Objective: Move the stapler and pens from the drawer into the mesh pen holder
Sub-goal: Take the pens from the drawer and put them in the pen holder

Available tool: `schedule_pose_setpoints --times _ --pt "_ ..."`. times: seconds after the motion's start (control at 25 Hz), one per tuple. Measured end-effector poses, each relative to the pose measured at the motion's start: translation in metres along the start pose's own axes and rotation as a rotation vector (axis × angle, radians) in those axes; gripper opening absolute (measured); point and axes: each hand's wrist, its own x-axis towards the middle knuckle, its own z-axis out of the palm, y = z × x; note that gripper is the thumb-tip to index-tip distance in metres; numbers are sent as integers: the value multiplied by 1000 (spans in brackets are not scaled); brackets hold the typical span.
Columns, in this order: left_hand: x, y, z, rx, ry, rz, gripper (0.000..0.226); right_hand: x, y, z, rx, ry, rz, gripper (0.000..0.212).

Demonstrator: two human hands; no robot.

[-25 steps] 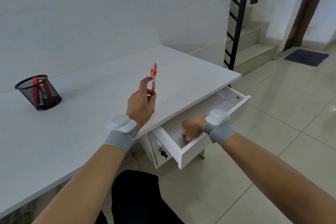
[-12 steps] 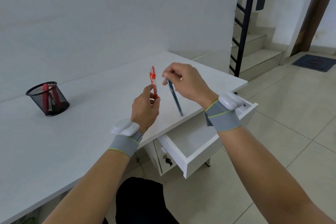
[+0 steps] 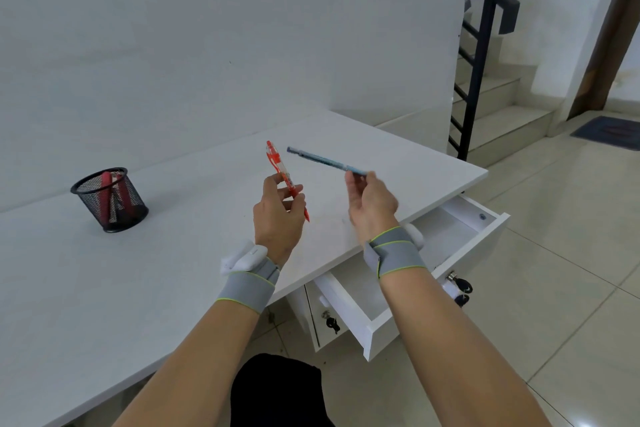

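Note:
My left hand [image 3: 277,215] holds a red pen [image 3: 281,170] upright above the white desk [image 3: 173,253], pinched between thumb and fingers. Beside it, my right hand [image 3: 372,203] grips a blue pen [image 3: 323,159] by one end, the shaft pointing left toward the red pen's top. The two pens are apart. A black mesh pen holder [image 3: 110,199] stands at the desk's far left with a red object, probably the stapler [image 3: 104,198], inside it. Below my right wrist the white drawer [image 3: 436,274] is pulled out, and its visible floor looks bare.
A lower drawer front with a key in its lock [image 3: 331,322] sits under the desk. More keys [image 3: 460,288] hang at the open drawer's right side. A black stair railing [image 3: 474,80] and steps rise at the right. Tiled floor surrounds the desk.
My right hand came out of the drawer with the blue pen, raised it above the desk and turned it from hanging down to pointing left. The left hand kept the red pen.

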Motion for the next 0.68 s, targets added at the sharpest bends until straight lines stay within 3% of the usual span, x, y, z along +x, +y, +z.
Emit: schedule_pose_setpoints --times 0.12,0.28,0.48,0.68 --pt "1 4 3 -77 40 7 30 -6 21 -3 92 -7 193 26" --pt "1 5 2 -98 64 35 30 -16 45 -3 -57 -13 321 30" --pt "0 1 2 -82 123 56 30 -26 56 1 -156 15 354 21" --pt "1 1 4 -115 139 41 43 -31 60 3 -194 58 369 28"
